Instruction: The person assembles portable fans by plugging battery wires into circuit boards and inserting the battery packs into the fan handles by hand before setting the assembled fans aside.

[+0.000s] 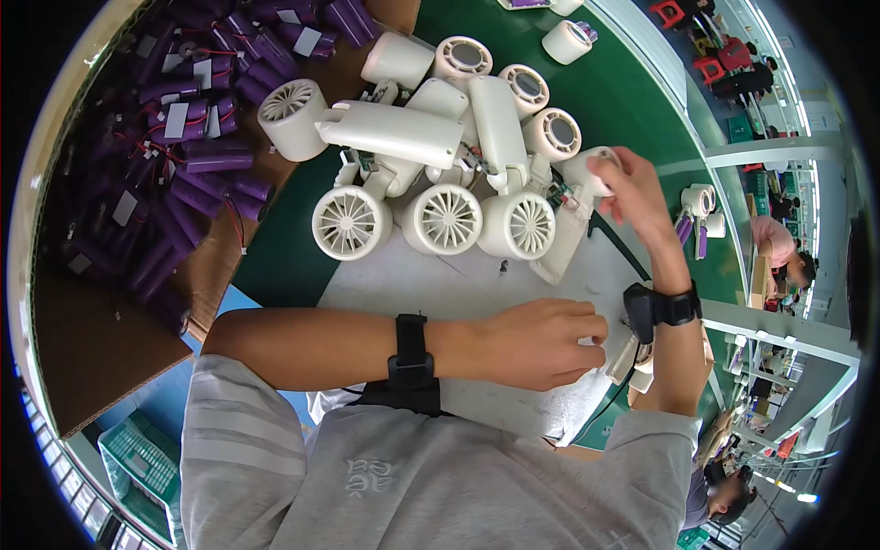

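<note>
At the right, my right hand (637,188) is closed around the rounded head of a white handheld fan (570,225); its handle slants down toward the white cloth (394,280). Over that cloth my left hand (550,344) is held with its fingers curled in. Whatever those fingers hold, if anything, is hidden. Beyond my hands lies a pile of white handheld fans. Three grilled fan heads (449,220) face me in a row, and handles (394,131) lie across the pile. Small circuit boards and wires show between the parts.
A cardboard box (206,266) at the left holds many purple battery cells (220,156) with red wires. More fan parts (701,202) lie on the green table (632,82) to the right. A green basket (142,458) stands at lower left. Other people are seated at far right.
</note>
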Tool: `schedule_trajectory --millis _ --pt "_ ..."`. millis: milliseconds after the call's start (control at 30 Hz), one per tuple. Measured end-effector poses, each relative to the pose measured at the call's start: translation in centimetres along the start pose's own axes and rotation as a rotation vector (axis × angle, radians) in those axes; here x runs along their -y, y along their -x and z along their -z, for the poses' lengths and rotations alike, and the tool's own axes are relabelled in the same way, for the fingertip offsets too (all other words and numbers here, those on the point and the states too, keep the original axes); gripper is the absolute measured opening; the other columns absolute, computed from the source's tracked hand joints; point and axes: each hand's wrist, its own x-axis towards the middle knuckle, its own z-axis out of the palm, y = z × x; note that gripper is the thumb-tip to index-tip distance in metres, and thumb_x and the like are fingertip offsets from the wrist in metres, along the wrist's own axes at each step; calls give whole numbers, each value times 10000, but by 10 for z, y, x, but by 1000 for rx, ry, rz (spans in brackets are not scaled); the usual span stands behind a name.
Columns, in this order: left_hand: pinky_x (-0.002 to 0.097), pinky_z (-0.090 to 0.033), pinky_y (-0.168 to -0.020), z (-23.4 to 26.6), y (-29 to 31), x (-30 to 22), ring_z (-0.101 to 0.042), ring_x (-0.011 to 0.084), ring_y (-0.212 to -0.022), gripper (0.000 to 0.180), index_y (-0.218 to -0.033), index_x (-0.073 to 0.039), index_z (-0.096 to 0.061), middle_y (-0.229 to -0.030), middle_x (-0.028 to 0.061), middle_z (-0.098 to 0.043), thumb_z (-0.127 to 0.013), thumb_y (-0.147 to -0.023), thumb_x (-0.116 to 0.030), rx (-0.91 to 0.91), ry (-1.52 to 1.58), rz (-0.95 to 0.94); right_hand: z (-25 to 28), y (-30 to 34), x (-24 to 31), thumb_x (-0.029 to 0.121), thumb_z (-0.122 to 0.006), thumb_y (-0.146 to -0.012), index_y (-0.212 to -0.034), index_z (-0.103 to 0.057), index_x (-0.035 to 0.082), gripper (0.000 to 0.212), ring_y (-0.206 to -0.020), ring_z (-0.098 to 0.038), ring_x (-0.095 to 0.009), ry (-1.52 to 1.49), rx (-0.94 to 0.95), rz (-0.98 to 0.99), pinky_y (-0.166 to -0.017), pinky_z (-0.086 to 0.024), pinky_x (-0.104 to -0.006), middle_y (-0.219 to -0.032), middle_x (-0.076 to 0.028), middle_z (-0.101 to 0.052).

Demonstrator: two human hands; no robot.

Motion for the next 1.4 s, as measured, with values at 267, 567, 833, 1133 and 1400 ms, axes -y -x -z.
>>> schedule_trajectory --millis 267,567,833,1133,1400 --pt "432 -495 -560 3 4 2 -622 323 -635 127 -830 -76 -645 -704 96 -610 -629 -845 -201 257 43 271 17 7 36 433 -639 -869 -1247 -543 -7 588 -566 -609 -117 262 126 98 -415 -420 -220 -1021 -83 -639" --pt "462 -478 -557 9 4 11 -622 346 -623 233 -758 -87 -660 -640 133 -629 -619 -865 -291 428 101 293 58 -217 82 380 -637 -858 -1266 -545 -2 567 -950 -660 -284 906 -250 671 -815 -515 -380 -1198 -185 -620" --pt "452 -494 -614 6 6 14 -636 337 -692 210 -748 -80 -691 -691 135 -650 -636 -822 -269 440 139 333 13 -286 95 262 -572 -885 -1233 -596 85 392 -1003 -627 -376 1171 -379 419 -914 -477 -444 -1153 -212 -628" --pt "470 -484 -612 2 9 20 -627 363 -680 216 -786 -57 -657 -691 159 -635 -621 -857 -258 326 190 300 84 -150 64 310 -587 -941 -1169 -632 -16 400 -830 -602 -117 259 -708 486 -732 -479 -287 -968 -68 -674" --pt "476 -492 -657 4 -4 4 -625 385 -737 275 -949 18 -572 -746 203 -613 -635 -852 -232 -57 366 493 45 157 -66 197 -588 -931 -1256 -496 -15 398 -523 -422 -19 -99 -309 60 -433 -292 -188 -705 47 -534"
